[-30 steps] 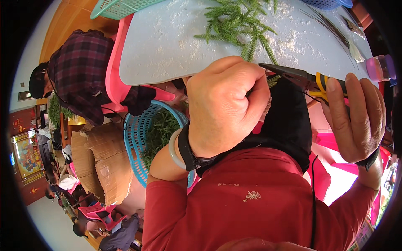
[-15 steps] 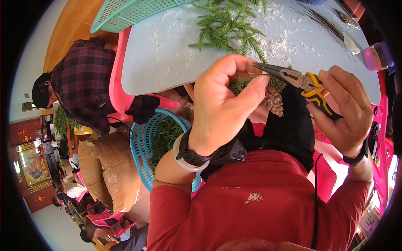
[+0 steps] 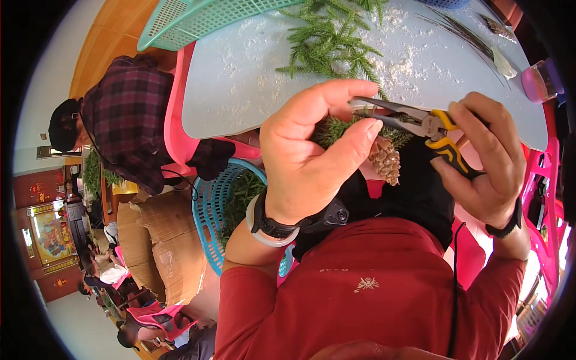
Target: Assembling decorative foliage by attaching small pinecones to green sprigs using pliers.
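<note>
My left hand [image 3: 318, 144] is closed on a green artificial pine sprig [image 3: 336, 129], most of it hidden behind the fingers. A brown pine cone [image 3: 384, 161] hangs from the sprig just past my thumb. In my right hand [image 3: 489, 153] is a pair of long-nose pliers [image 3: 447, 135] with yellow and black handles. Their jaws are parted and reach to the left fingertips, one jaw above the thumb tip and the other near the index finger. Whether anything lies between the jaws, I cannot make out.
On the pale blue table [image 3: 234, 84] lie green pine branches [image 3: 333, 42], white flakes and dark thin stems [image 3: 462, 30]. A green basket [image 3: 198, 24] stands at the far left, a purple-lidded container [image 3: 539, 83] at right. Below are a blue basket [image 3: 210, 210] of greenery and a cardboard box [image 3: 171, 246]. Another person [image 3: 126, 120] sits at left.
The pliers' jaws have parted, having been together before. Both hands have shifted slightly left, and the pine cone has dropped a little lower.
</note>
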A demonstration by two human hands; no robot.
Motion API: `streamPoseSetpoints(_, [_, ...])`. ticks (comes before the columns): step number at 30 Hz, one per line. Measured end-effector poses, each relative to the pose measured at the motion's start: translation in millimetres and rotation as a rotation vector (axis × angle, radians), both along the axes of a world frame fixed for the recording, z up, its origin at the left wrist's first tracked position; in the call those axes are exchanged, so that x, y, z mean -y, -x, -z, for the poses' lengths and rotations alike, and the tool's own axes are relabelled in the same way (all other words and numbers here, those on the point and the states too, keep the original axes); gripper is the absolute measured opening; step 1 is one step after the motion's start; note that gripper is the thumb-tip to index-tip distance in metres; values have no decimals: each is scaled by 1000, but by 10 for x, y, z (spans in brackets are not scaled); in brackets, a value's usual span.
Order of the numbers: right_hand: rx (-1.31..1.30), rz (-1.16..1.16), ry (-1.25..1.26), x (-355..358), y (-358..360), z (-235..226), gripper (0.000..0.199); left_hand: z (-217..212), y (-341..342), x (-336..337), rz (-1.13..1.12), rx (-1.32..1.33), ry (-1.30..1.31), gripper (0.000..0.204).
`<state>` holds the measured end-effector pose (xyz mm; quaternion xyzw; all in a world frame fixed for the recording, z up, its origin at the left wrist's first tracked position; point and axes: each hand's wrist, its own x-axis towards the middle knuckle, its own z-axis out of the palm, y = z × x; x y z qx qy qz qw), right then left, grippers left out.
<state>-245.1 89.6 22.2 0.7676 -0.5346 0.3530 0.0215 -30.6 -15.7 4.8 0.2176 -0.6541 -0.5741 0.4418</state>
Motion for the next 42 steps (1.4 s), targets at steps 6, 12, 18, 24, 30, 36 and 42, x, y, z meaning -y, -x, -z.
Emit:
streamPoseSetpoints(6, [-51,67,-28,-150,25,-46,63,-22,-80,-17,-94,149,272,31])
streamPoseSetpoints(12, [100,27,-145,-159,-4,-80,61,-53,-87,-80,-247,209,514,32])
streamPoseSetpoints(18, [175,24,-104,-154,70,-29,54,-50,-85,-49,-353,207,648,31])
streamPoseSetpoints(24, [271,-49,-210,-137,82,-99,57,-28,-27,43,-316,120,825,24])
streamPoseSetpoints(30, [255,-7,-288,-133,23,-83,59,-11,-61,-40,-282,158,659,21])
streamPoseSetpoints(36, [137,-52,-167,-114,9,-68,58,87,-4,12,-353,15,589,20])
streamPoseSetpoints(42, [99,-59,-77,-69,-52,-14,55,26,-38,-58,-429,204,759,25])
